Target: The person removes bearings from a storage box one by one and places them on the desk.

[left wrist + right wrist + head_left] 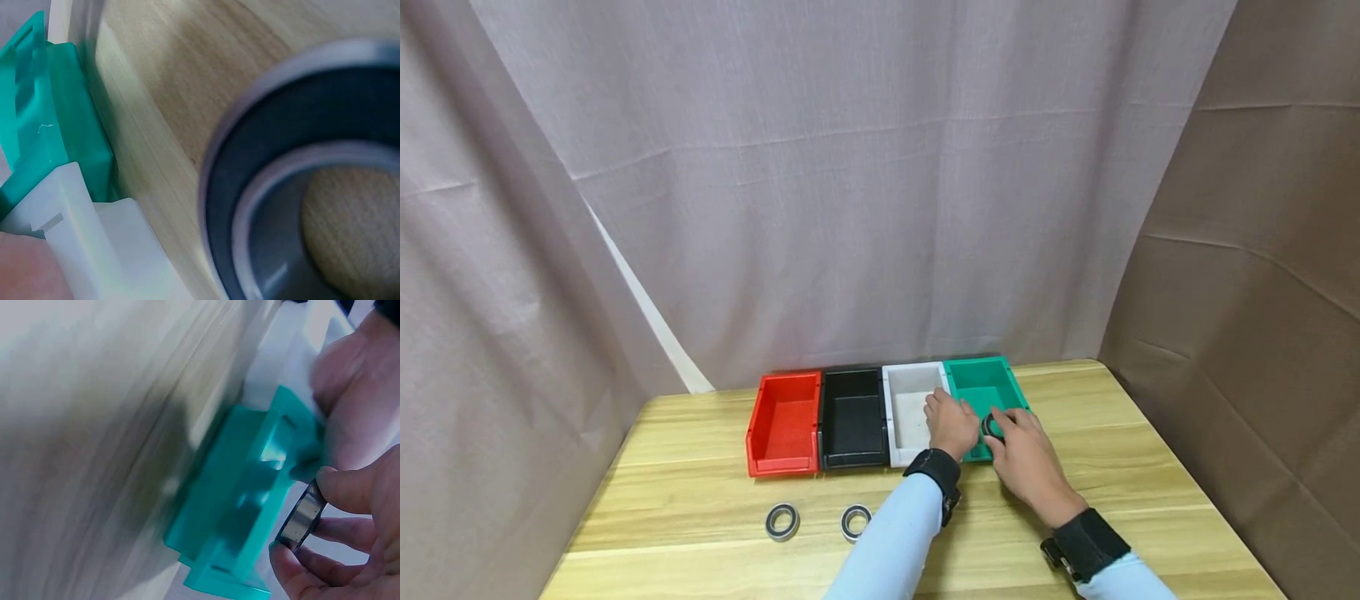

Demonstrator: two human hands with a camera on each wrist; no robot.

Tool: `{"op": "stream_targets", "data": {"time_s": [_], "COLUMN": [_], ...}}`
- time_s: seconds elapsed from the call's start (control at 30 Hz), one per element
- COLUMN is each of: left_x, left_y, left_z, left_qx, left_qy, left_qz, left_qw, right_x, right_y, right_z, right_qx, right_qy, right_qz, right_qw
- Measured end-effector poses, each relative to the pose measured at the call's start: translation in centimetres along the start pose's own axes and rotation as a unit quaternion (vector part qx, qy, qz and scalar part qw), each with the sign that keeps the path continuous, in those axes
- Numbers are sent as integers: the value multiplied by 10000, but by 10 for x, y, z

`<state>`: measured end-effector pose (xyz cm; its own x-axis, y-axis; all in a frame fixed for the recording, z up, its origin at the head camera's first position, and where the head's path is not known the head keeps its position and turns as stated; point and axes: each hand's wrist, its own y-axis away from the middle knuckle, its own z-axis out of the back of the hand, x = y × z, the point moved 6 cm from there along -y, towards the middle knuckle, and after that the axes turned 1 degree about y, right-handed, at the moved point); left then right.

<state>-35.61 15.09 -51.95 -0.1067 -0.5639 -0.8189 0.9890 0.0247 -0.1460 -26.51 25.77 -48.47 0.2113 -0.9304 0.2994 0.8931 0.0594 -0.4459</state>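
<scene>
My right hand pinches a bearing between thumb and fingertips, over the front part of the green bin. In the right wrist view the bearing is held on edge, its shiny outer rim showing. Just beside it, my left hand is over the white bin near the wall shared with the green bin. Nothing shows in the left hand, its fingers loosely bent and partly hidden. Two more bearings lie flat on the table: one at left, another beside the left sleeve. A bearing looms large in the left wrist view.
A red bin and a black bin stand left of the white one, all in a side-by-side row on the wooden table. Behind the row hangs a grey curtain; a brown curtain hangs at right.
</scene>
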Motion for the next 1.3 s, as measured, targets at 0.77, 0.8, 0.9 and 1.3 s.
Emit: {"op": "stream_targets", "data": {"time_s": [0.77, 0.8, 0.9, 1.3], "left_x": [-3, -2, 0, 4], "left_y": [1, 1, -1, -2], "left_z": [4, 3, 1, -3], "left_qx": [41, 25, 31, 147], "left_qy": [-145, -160, -147, -73], "left_qz": [46, 42, 49, 74], "left_qw": [9999, 9999, 9999, 9998], "right_x": [15, 15, 16, 18], "right_y": [26, 27, 30, 47], "right_z": [13, 14, 15, 4], "right_qx": [-18, -8, 51, 926], "right_qy": [-106, -108, -63, 5], "right_qz": [-90, -81, -80, -354], "right_qw": [9999, 9999, 9999, 9951]}}
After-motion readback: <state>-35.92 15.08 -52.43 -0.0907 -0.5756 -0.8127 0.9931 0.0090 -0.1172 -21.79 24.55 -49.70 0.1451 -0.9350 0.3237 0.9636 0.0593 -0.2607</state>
